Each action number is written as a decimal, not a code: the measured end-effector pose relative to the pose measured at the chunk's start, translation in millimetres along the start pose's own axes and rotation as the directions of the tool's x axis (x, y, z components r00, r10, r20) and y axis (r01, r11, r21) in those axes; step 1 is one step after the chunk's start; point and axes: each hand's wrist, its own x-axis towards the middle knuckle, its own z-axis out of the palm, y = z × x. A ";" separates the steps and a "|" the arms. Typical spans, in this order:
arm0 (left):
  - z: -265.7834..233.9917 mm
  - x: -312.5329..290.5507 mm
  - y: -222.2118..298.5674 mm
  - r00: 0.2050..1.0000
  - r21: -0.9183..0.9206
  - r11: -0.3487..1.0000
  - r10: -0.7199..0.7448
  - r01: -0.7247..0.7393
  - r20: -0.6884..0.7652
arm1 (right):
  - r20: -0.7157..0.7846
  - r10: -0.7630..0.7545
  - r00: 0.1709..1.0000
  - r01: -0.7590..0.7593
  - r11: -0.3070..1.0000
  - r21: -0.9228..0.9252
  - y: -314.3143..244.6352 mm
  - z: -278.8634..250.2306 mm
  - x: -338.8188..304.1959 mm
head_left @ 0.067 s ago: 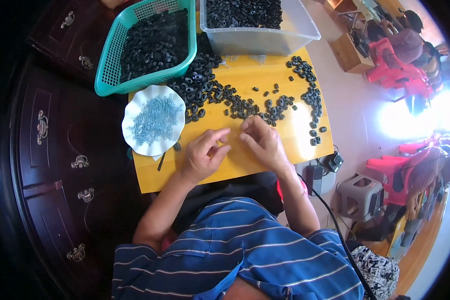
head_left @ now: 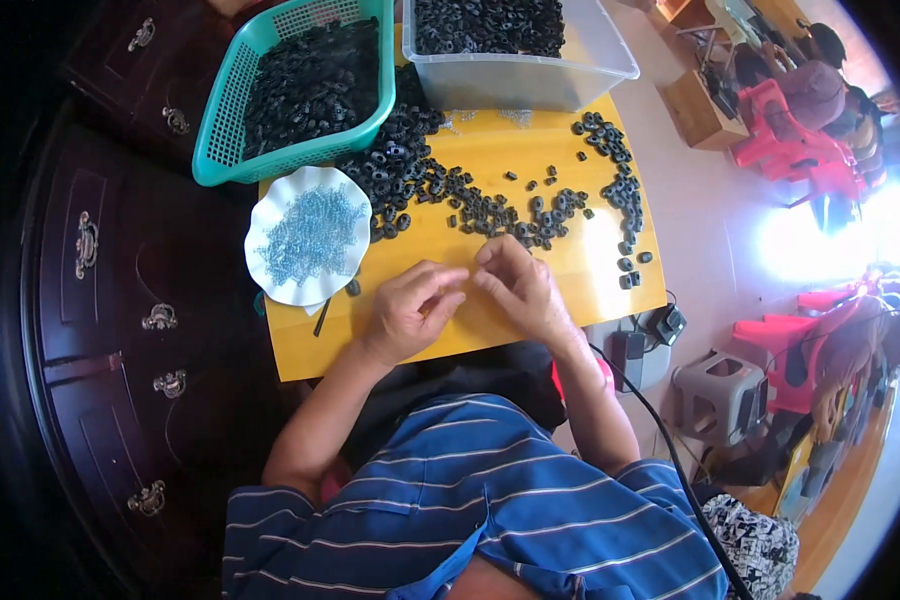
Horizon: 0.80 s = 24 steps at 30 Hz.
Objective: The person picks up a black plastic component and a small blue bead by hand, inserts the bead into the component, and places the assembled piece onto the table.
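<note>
Over the near part of the yellow table, my left hand (head_left: 410, 310) has its index finger stretched toward my right hand, the thumb apart from it and the other fingers curled; nothing shows between them. My right hand (head_left: 525, 290) bends its thumb and index finger into a pinch close to that left fingertip. Whatever the pinch holds is too small to make out. Beyond the hands lie many small black plastic pieces with holes (head_left: 490, 215), resembling cord lock parts. A white wavy-edged plate (head_left: 258, 245) left of my left hand holds tiny pale-blue wiry pieces (head_left: 313, 235), like springs.
A green basket (head_left: 210, 140) and a clear plastic bin (head_left: 510, 85), both filled with black pieces, stand at the far side of the yellow table (head_left: 310, 365). A thin dark stick (head_left: 322, 318) lies below the plate. Rightward on the floor is a grey stool (head_left: 720, 395); dark drawers (head_left: 90, 330) stand left.
My left index finger has moved slightly right, closer to the right thumb. My right hand has shifted a little left. The pieces around them look unchanged.
</note>
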 end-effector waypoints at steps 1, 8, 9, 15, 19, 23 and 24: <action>0.8 -2.1 2.1 0.997 0.005 0.998 0.065 -0.065 0.030 | 0.005 -0.008 1.000 0.008 1.000 -0.002 -1.5 1.0 -3.0; 10.6 -11.6 13.1 0.997 -0.036 0.997 0.073 -0.072 0.009 | 0.095 -0.079 0.992 0.041 0.935 0.354 15.1 5.7 -15.0; 10.7 -14.8 12.8 0.997 -0.016 0.997 0.070 -0.071 -0.009 | 0.121 -0.078 0.990 0.020 0.906 0.422 14.6 5.7 -16.1; 16.8 -28.3 19.9 0.996 -0.056 0.998 -0.001 -0.004 -0.091 | 0.220 -0.071 0.973 -0.042 0.880 0.473 12.5 2.9 -21.3; 15.4 -35.7 6.7 0.975 -0.110 0.981 -0.176 0.161 -0.139 | -0.127 -0.185 0.974 0.181 0.982 -0.043 15.8 -8.6 -15.3; 11.6 -43.1 -8.1 0.948 -0.199 0.953 -0.263 0.227 -0.178 | -0.306 -0.331 0.893 0.191 0.893 -0.408 28.6 -27.3 -2.1; 11.8 -43.6 -10.1 0.939 -0.263 0.934 -0.295 0.244 -0.176 | -0.315 -0.346 0.884 0.168 0.863 -0.478 32.5 -29.1 1.4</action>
